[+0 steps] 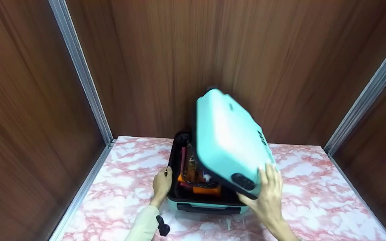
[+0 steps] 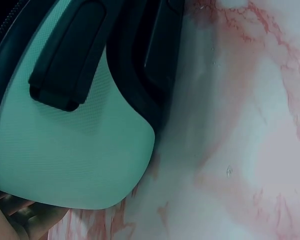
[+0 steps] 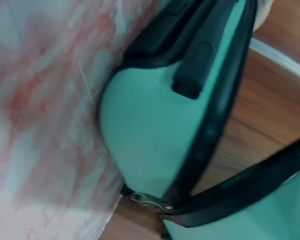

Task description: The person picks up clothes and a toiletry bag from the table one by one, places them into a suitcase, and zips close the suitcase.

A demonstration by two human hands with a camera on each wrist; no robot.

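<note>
A mint-green suitcase stands on the pink-and-white marbled tabletop with its lid [image 1: 236, 134] raised and tilted over to the right. My right hand [image 1: 269, 192] grips the lid's near right corner, thumb under the black rim and fingers over the shell. At the left side of the suitcase base [image 1: 209, 208], my left hand [image 1: 162, 182] holds the black rim. In the left wrist view, the left fingers [image 2: 37, 217] bend against the shell's side. Inside the base lie an orange packet [image 1: 207, 190], a brown see-through packet [image 1: 192, 169] and something red; the lid hides the right part.
Brown wood-grain panels [image 1: 166, 67] close off the back and both sides, with grey metal strips [image 1: 82, 70] at the corners. Marbled tabletop [image 1: 313, 187] extends on both sides of the suitcase. A metal hinge [image 3: 150, 201] joins lid and base.
</note>
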